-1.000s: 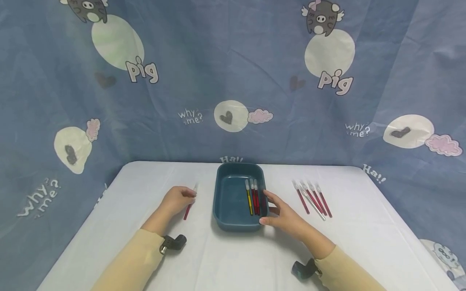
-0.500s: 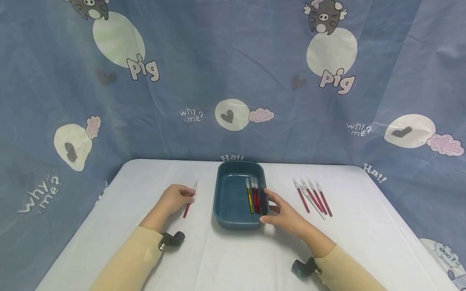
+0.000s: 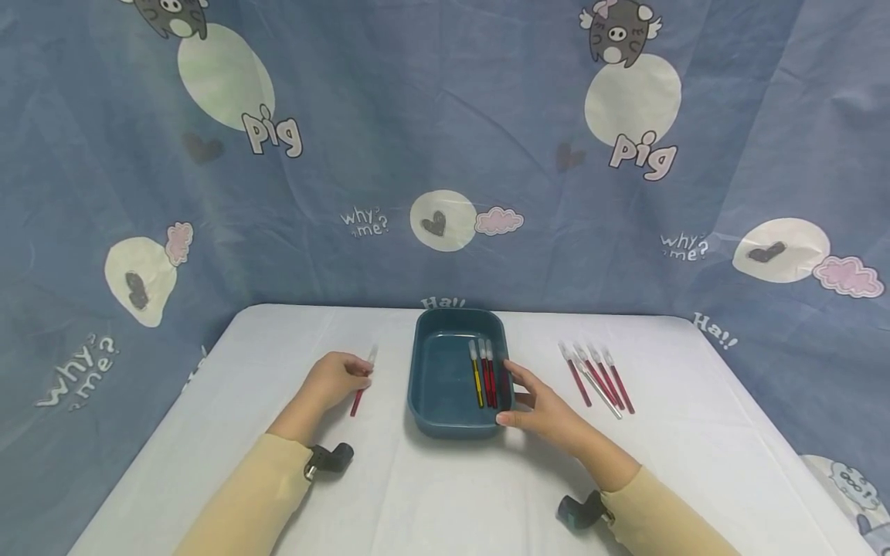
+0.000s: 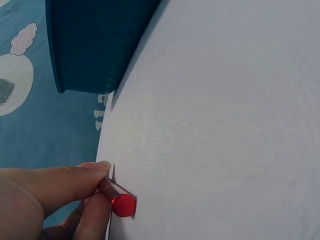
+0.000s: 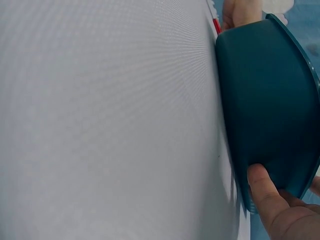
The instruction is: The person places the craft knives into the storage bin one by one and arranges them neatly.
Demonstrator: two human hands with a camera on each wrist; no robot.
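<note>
My left hand (image 3: 337,380) pinches a slim red craft knife (image 3: 357,403) with a clear cap, at or just above the white table, left of a blue plastic bin. In the left wrist view, the red butt end (image 4: 124,205) points out between thumb and fingers. My right hand (image 3: 545,415) holds the bin (image 3: 443,386) at its near right corner. The right wrist view shows the thumb (image 5: 260,182) pressed on the bin's outer wall (image 5: 270,100). Inside the bin, along its right side, lie one yellow knife (image 3: 476,378) and red knives (image 3: 489,380), all capped.
Right of the bin, several capped red knives (image 3: 612,382) and one silver knife (image 3: 603,392) lie slanted on the white table (image 3: 445,502). Behind the table hangs a blue printed cloth (image 3: 389,116). A small black camera (image 3: 330,458) sits at each wrist.
</note>
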